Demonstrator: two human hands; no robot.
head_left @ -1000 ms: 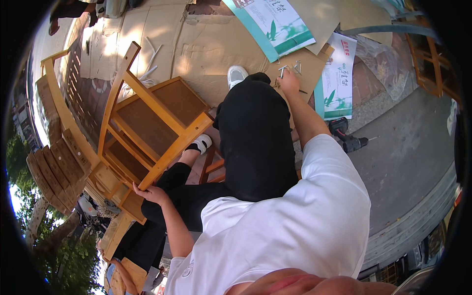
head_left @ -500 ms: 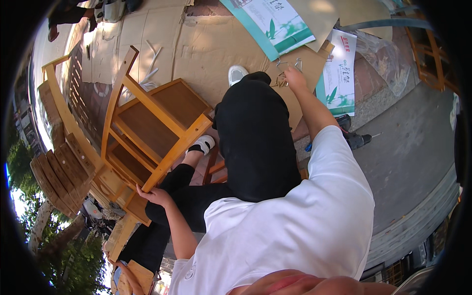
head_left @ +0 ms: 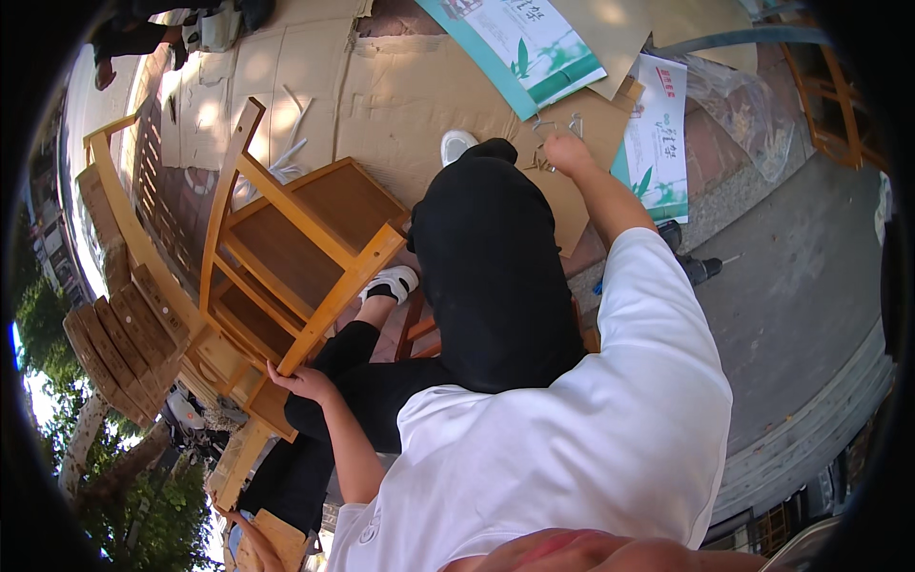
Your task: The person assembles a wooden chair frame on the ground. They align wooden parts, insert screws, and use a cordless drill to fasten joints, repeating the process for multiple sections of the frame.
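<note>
My left hand (head_left: 307, 383) is wrapped round the lower end of a rail on a tilted wooden furniture frame (head_left: 334, 303), made of orange-brown bars and darker flat panels. The frame leans to the left of my knees. Over on the right, my right hand (head_left: 567, 154) is curled closed, low over a sheet of cardboard. Beside its fingers lie several small brass-coloured screws (head_left: 540, 164) and bent metal wire pieces (head_left: 575, 124). What the right fingers hold, if anything, is hidden behind the hand.
Green-and-white printed cartons (head_left: 658, 143) lie near my right hand. A power drill (head_left: 701, 271) rests on the ground by my right elbow. Flattened cardboard (head_left: 400, 86) covers the ground ahead. Wooden parts are stacked (head_left: 124, 353) at left. Another person's arm (head_left: 255, 539) shows at lower left.
My right hand has shifted slightly, its fingers curling in over the screws. My left hand keeps its hold on the rail; the whole picture has moved a little.
</note>
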